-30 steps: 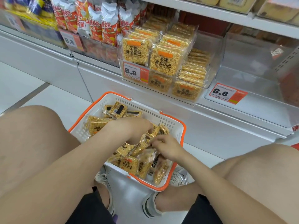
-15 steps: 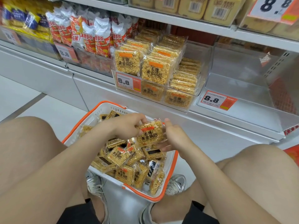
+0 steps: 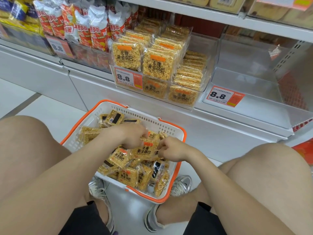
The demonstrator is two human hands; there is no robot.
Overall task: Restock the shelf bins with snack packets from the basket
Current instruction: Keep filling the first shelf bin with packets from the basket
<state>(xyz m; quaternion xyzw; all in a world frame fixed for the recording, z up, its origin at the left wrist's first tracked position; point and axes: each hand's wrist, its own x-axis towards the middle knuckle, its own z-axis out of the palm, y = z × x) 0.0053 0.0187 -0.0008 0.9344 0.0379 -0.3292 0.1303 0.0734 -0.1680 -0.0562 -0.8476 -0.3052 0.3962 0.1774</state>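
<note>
My left hand [image 3: 133,137] and right hand [image 3: 171,148] each pinch an edge of one snack packet [image 3: 144,150] — held just over the heap [image 3: 125,177] in the basket [image 3: 138,114] on the floor [image 3: 50,112]. Beyond, at the front edge of the shelf [image 3: 220,119], the shelf bin [image 3: 205,48] holds matching packets.
</note>
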